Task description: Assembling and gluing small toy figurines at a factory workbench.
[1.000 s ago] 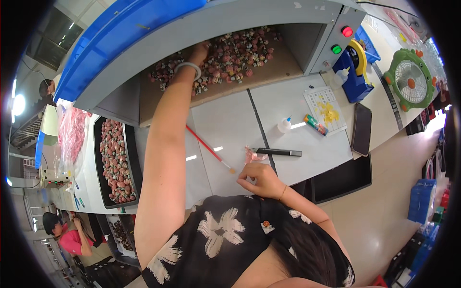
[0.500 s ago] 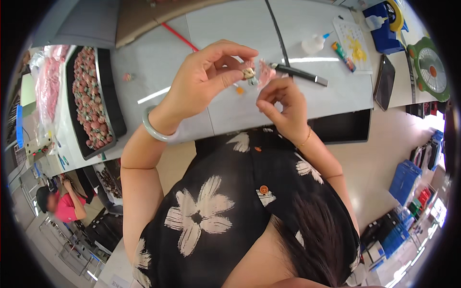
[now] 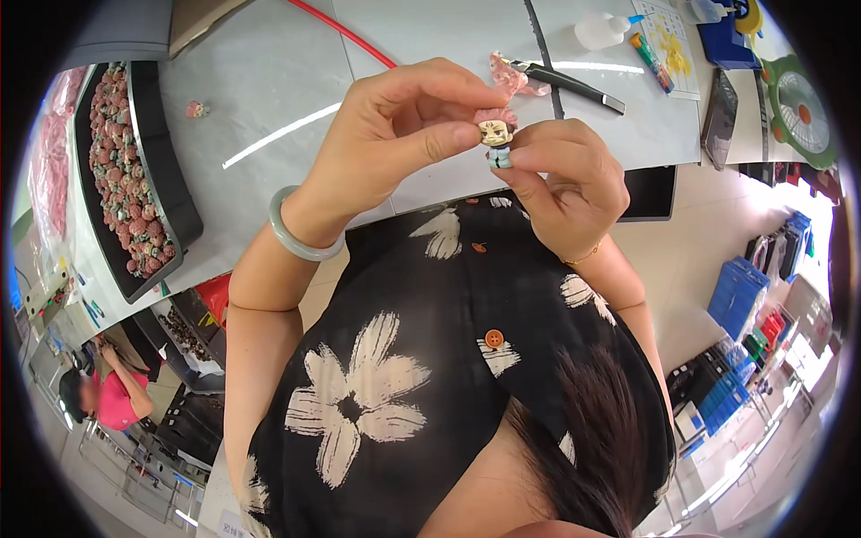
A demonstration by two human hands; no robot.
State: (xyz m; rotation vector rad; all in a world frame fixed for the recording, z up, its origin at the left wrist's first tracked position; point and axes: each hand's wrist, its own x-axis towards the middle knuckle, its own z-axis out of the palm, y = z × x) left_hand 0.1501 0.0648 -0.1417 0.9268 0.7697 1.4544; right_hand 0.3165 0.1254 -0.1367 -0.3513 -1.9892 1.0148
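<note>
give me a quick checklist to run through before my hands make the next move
1. Figurine steadied: ok, left hand grips its head, right hand is at its legs.
2. Figurine's face visible: ok, it faces the camera.
3. Black tool put down: ok, it lies on the table, out of both hands.
4. Tool tip clear of scrap: not ok, the pink scrap lies at that end.
5. Lower end of the red rod clear: cannot tell, the left hand hides it.
6. Pieces all inside the black tray: not ok, a loose pink-topped piece lies on the table.
</note>
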